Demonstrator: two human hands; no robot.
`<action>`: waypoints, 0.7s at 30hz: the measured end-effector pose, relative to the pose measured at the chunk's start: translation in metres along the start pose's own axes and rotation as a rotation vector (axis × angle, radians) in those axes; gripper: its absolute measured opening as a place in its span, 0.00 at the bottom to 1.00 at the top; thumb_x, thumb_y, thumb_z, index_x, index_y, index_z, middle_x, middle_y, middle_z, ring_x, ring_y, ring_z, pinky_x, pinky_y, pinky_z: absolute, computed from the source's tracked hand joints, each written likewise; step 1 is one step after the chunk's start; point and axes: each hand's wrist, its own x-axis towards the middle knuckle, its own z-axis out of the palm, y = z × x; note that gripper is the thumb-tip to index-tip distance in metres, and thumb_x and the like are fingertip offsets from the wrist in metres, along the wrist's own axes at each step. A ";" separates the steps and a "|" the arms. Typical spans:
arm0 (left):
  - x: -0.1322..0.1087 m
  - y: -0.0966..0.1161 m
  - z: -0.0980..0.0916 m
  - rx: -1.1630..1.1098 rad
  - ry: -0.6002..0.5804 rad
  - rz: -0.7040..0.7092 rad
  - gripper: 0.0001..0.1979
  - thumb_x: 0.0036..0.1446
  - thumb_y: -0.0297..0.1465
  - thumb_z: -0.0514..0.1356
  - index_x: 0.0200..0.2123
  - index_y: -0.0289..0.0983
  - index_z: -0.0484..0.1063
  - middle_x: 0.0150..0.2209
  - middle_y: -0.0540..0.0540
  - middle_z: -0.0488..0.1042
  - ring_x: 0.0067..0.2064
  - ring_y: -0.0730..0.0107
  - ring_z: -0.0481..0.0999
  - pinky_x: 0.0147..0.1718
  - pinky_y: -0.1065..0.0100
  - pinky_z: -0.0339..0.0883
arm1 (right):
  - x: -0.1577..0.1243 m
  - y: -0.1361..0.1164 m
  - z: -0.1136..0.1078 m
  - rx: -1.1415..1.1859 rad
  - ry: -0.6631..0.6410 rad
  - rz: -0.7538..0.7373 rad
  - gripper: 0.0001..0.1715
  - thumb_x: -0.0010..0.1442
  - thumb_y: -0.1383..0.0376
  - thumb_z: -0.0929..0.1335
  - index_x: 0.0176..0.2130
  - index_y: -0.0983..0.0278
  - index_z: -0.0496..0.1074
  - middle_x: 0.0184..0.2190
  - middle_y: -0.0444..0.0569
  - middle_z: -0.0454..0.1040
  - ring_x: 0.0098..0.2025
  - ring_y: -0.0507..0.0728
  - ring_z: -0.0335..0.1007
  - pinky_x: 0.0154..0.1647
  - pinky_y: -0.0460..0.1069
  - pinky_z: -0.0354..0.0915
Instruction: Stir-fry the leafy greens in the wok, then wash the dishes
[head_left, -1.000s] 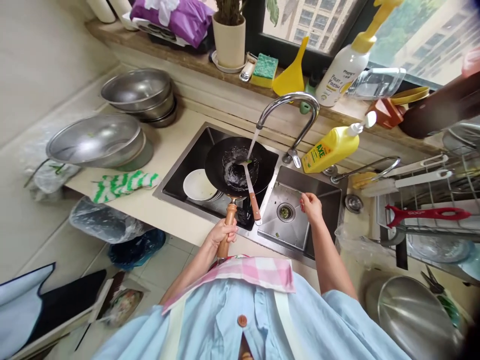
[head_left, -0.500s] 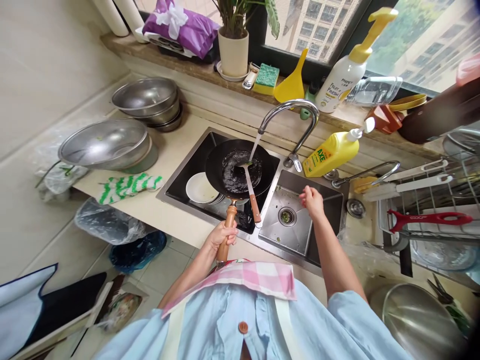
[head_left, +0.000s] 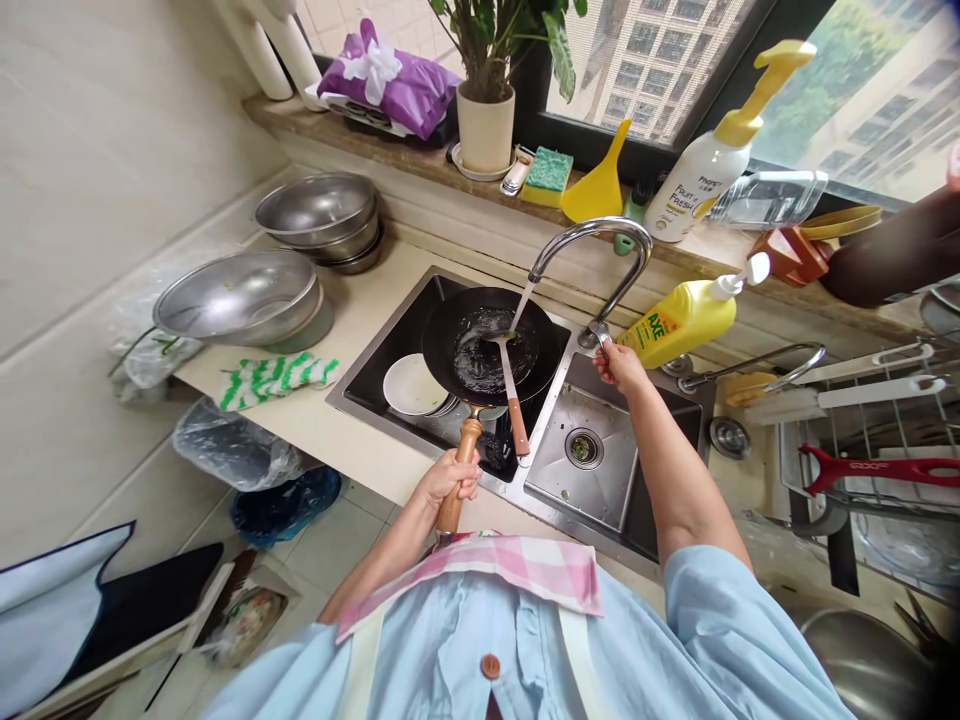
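Observation:
My left hand is wrapped round the wooden handle of a black wok, held over the left sink basin. A spatula with a wooden grip lies in the wok, its end hanging over the rim. Water runs from the curved faucet into the wok. My right hand has its fingers closed on the faucet lever at the base of the spout. Under the wok, white plates are partly hidden in the basin.
Right of the wok is a steel basin with food scraps round its drain. A yellow detergent bottle stands beside the faucet. Metal bowls and a green-striped cloth lie on the left counter. A dish rack is at right.
My right hand has moved up and forward from above the right basin to the faucet lever and closed on it. The left hand keeps its hold on the wok; the view has shifted slightly.

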 end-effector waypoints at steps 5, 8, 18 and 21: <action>0.002 0.004 -0.002 0.012 -0.009 -0.008 0.23 0.39 0.35 0.73 0.27 0.39 0.59 0.12 0.60 0.61 0.12 0.80 0.59 0.18 0.71 0.63 | 0.000 0.002 -0.005 0.053 -0.056 0.019 0.23 0.68 0.53 0.66 0.28 0.64 0.64 0.19 0.42 0.67 0.15 0.45 0.56 0.13 0.40 0.51; 0.002 0.005 -0.003 0.015 -0.015 -0.005 0.23 0.40 0.34 0.73 0.27 0.39 0.59 0.13 0.60 0.61 0.12 0.80 0.59 0.18 0.71 0.62 | 0.001 0.003 -0.006 0.029 -0.058 0.005 0.25 0.66 0.49 0.68 0.27 0.64 0.63 0.18 0.41 0.66 0.15 0.45 0.54 0.12 0.40 0.49; -0.001 0.007 0.000 0.040 -0.050 0.010 0.21 0.43 0.33 0.71 0.28 0.38 0.59 0.13 0.59 0.61 0.13 0.80 0.60 0.18 0.72 0.60 | -0.007 0.016 0.002 0.027 0.022 0.006 0.25 0.66 0.48 0.67 0.28 0.62 0.61 0.17 0.39 0.63 0.14 0.45 0.51 0.11 0.40 0.46; -0.006 0.010 0.001 0.039 -0.058 0.000 0.21 0.42 0.33 0.72 0.28 0.38 0.59 0.14 0.60 0.60 0.13 0.81 0.59 0.17 0.73 0.59 | -0.011 0.016 0.004 0.014 0.047 -0.005 0.24 0.68 0.49 0.65 0.28 0.63 0.61 0.17 0.39 0.62 0.14 0.45 0.50 0.12 0.40 0.45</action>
